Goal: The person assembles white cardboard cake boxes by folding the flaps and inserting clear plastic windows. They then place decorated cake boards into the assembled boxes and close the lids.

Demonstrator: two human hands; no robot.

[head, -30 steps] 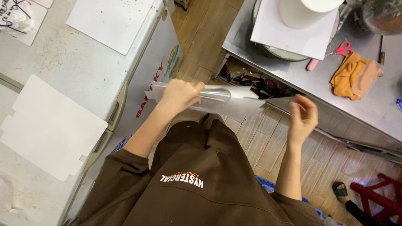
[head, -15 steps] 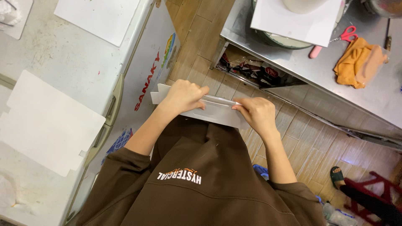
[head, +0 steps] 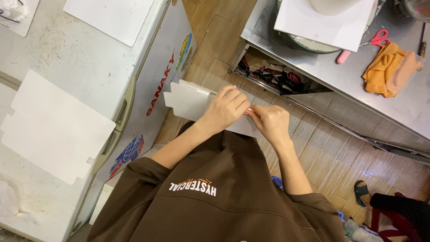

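both hands, left hand (head: 226, 109) and right hand (head: 268, 122), side by side, fingers pinched shut on the white card sheet (head: 188, 101) above the wooden floor (head: 322, 157)

The person wears a loose dark brown top (head: 215, 201) of soft, sweatshirt-like cloth, with short wide sleeves that end about the elbow and leave both forearms bare. Across the chest runs a small line of white printed lettering with a thin orange script mark over it. The left hand (head: 226, 110) and the right hand (head: 271, 122) are bare, with no gloves, rings or watch in sight.

Left hand (head: 226, 110), right hand (head: 268, 122) pinched together
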